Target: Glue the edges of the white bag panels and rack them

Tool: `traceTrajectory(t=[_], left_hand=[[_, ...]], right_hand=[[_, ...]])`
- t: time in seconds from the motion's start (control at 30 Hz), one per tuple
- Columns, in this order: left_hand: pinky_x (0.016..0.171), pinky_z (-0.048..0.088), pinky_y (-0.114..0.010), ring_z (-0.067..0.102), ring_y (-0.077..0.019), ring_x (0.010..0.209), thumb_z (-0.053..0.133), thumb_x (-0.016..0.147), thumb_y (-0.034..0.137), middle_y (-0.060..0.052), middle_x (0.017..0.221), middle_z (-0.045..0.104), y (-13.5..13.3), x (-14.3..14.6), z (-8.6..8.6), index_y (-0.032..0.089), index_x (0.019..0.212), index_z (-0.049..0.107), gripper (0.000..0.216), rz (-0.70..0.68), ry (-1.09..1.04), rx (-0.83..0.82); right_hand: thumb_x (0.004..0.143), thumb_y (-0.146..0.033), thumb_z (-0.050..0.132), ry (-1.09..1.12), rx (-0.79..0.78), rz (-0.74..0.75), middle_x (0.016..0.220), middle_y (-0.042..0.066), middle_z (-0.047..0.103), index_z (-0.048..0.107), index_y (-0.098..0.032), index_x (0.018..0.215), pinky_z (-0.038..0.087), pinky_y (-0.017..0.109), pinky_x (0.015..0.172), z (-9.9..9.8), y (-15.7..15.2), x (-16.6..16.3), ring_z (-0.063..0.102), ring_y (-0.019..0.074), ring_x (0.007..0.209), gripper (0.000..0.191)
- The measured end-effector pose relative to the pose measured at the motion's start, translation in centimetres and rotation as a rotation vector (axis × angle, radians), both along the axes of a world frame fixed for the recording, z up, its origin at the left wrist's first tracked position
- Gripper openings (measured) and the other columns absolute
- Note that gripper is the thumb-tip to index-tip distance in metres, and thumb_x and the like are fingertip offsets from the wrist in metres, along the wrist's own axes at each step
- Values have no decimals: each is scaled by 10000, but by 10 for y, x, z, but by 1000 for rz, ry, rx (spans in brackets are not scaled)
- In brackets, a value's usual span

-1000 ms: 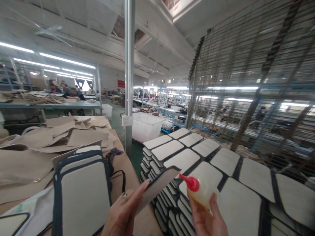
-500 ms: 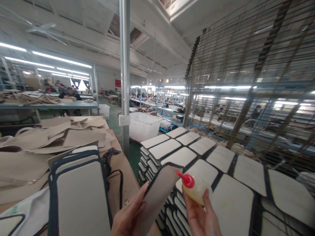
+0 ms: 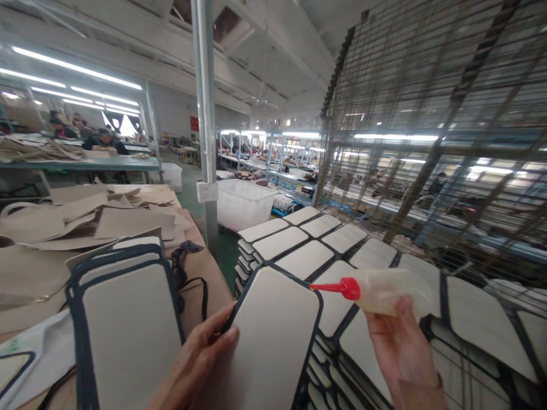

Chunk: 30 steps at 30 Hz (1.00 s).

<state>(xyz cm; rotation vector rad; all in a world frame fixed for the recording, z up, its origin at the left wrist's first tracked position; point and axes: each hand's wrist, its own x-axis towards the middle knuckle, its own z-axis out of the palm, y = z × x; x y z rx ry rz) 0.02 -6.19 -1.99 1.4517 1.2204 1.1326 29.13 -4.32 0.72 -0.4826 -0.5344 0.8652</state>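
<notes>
My left hand (image 3: 205, 353) grips the left edge of a pale flat panel (image 3: 273, 330) with rounded corners and a dark border, its thumb on the face. My right hand (image 3: 401, 341) is wrapped round a translucent squeeze bottle (image 3: 391, 290) lying on its side, with pale contents. The bottle's red nozzle (image 3: 335, 287) points left, its tip at the panel's upper right corner; whether it touches I cannot tell. Left of my hand rests a stack of similar dark-edged panels (image 3: 132, 324). The lower end of the held panel runs out of view.
Racks of bordered panels (image 3: 282, 242) lie in layers on the right, below raised wire grids (image 3: 405, 114). Beige sheet pieces (image 3: 77, 216) cover the left table. A metal post (image 3: 205, 114) and white bin (image 3: 245, 202) stand ahead. A person (image 3: 105, 142) sits at a far table.
The panel has turned so that its pale face shows. The bottle has swung more level and sideways, with my right hand moving right. The whole view has shifted slightly.
</notes>
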Motion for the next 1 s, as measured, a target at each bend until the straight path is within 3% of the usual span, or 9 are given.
traceTrajectory(t=[0.17, 0.33, 0.47, 0.7, 0.87, 1.0], left_hand=[[955, 457, -383, 631, -277, 1005, 636, 764, 375, -49, 1103, 701, 7, -14, 10, 181, 1220, 625, 495, -195, 48, -42], [953, 447, -312, 609, -253, 1068, 577, 827, 306, 1, 1171, 672, 0, -23, 39, 239, 1274, 578, 452, -381, 157, -46], [991, 412, -307, 579, -245, 1124, 531, 842, 230, 30, 1209, 652, -8, -24, 58, 270, 1291, 556, 451, -418, 246, -39], [1025, 381, -325, 561, -233, 1158, 514, 818, 199, 23, 1240, 633, -14, -26, 64, 267, 1317, 528, 503, -456, 253, -46], [1013, 390, -300, 570, -233, 1148, 528, 821, 197, 44, 1223, 644, -21, -23, 77, 284, 1296, 547, 483, -498, 249, -87], [1007, 398, -311, 567, -249, 1152, 550, 821, 235, 34, 1218, 648, -25, -25, 81, 286, 1271, 572, 453, -444, 279, -106]], right_hand=[[603, -386, 830, -118, -8, 96, 903, 14, 745, 704, -218, 979, 559, 228, 758, 22, 14, 4, 691, 150, 811, 430], [586, -357, 843, -212, 5, 210, 917, 46, 744, 713, -213, 946, 559, 250, 765, 32, 23, 2, 693, 161, 813, 409], [559, -325, 858, -216, 12, 224, 876, 46, 748, 721, -210, 918, 568, 218, 728, 37, 26, 1, 696, 155, 804, 401], [553, -317, 860, -277, 57, 240, 862, 32, 748, 710, -211, 936, 569, 209, 720, 42, 31, 3, 698, 151, 765, 425], [541, -330, 866, -324, 70, 257, 861, 53, 744, 694, -173, 951, 572, 260, 729, 42, 35, 8, 696, 177, 758, 471], [520, -350, 865, -331, 41, 274, 819, 35, 743, 711, -199, 897, 578, 307, 701, 42, 35, 10, 694, 198, 748, 434]])
